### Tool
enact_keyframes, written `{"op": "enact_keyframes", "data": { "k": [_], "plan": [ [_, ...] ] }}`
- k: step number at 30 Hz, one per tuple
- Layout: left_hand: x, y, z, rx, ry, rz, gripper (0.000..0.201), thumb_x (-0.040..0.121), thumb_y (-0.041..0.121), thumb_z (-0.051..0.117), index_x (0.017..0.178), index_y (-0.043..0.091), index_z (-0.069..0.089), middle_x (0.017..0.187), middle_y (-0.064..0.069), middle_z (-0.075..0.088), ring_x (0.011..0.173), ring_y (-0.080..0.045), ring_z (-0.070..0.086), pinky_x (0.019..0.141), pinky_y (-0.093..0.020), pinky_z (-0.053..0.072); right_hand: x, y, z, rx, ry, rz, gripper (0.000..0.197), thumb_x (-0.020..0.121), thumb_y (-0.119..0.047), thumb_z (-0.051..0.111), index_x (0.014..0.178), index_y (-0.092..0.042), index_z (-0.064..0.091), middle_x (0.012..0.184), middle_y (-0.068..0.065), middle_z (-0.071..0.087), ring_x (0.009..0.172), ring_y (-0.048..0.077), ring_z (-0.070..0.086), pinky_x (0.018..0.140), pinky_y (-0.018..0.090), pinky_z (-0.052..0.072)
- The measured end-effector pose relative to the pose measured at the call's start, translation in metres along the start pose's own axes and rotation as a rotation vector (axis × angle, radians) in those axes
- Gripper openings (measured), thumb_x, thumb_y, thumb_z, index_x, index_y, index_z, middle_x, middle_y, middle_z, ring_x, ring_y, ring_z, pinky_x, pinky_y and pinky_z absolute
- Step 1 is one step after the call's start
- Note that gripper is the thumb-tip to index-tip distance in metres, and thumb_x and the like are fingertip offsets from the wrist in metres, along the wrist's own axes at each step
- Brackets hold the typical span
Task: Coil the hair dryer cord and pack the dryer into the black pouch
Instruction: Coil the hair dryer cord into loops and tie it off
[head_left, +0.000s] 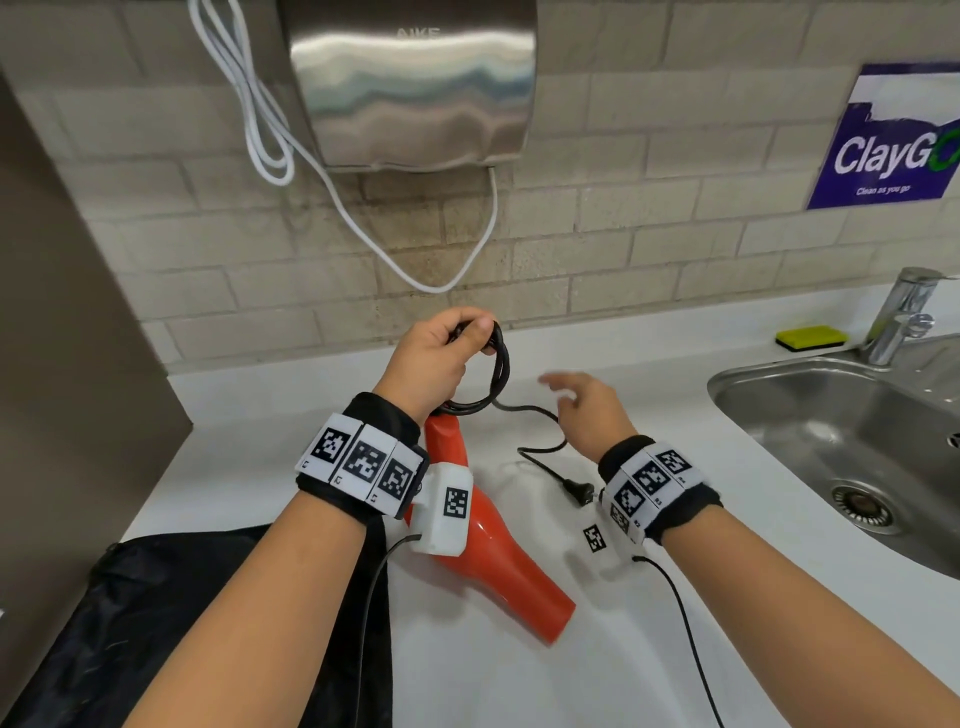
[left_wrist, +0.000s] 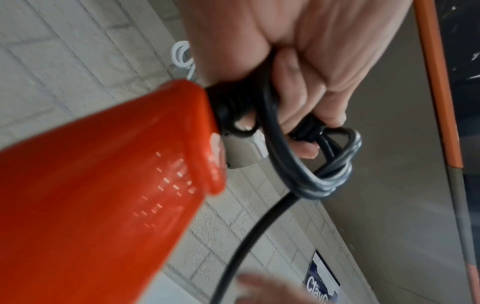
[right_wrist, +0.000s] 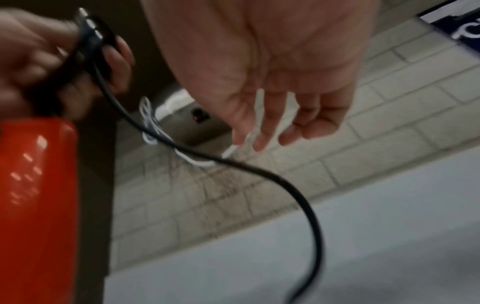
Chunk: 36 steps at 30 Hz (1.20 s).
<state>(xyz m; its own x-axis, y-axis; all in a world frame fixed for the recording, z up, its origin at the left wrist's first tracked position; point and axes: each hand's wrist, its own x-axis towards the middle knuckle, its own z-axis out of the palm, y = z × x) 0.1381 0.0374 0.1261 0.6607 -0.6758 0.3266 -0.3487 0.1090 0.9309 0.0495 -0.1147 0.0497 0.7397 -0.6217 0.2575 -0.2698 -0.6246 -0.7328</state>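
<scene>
An orange hair dryer lies on the white counter, its handle raised toward my left hand. That hand grips several black loops of the cord at the handle's end. The loose remainder of the cord trails across the counter to the plug. My right hand hovers open just right of the coil, fingers spread and blurred, holding nothing. The black pouch lies flat at the near left, partly under my left forearm.
A steel sink with a tap takes up the right side, a yellow sponge behind it. A metal hand dryer with a white cable hangs on the brick wall. A brown panel borders the left.
</scene>
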Motion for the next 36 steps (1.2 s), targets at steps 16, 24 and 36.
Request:
{"op": "enact_keyframes", "data": {
  "k": [16,24,36],
  "plan": [
    [0.000,-0.002,0.005,0.074,-0.200,0.126,0.022,0.090,0.010,0.053,0.082,0.027,0.064,0.074,0.011,0.067,0.074,0.001,0.062,0.077,-0.015,0.050,-0.004,-0.062,0.010,0.475,-0.139,-0.351,0.030,0.080,-0.003,0.063,0.103,-0.017,0.049,0.086,-0.010,0.055,0.080,0.006,0.056,0.077,0.021,0.050],
    [-0.004,-0.001,0.002,0.076,-0.146,0.150,0.014,0.085,0.011,0.062,0.080,0.024,0.063,0.077,0.010,0.063,0.076,-0.005,0.061,0.078,-0.017,0.049,-0.005,-0.065,0.007,0.365,-0.218,-0.370,0.029,0.089,-0.004,0.051,0.118,-0.002,0.052,0.102,0.001,0.059,0.096,0.008,0.057,0.086,0.016,0.045],
    [-0.005,0.002,-0.014,0.033,-0.080,0.007,0.017,0.090,0.009,0.053,0.078,0.019,0.059,0.041,0.015,0.051,0.027,0.000,0.031,0.033,-0.006,0.024,0.009,-0.048,-0.010,0.244,-0.102,-0.360,0.017,0.093,-0.006,0.046,0.083,-0.008,0.059,0.072,-0.013,0.047,0.069,-0.005,0.046,0.068,0.007,0.036]
  ]
}}
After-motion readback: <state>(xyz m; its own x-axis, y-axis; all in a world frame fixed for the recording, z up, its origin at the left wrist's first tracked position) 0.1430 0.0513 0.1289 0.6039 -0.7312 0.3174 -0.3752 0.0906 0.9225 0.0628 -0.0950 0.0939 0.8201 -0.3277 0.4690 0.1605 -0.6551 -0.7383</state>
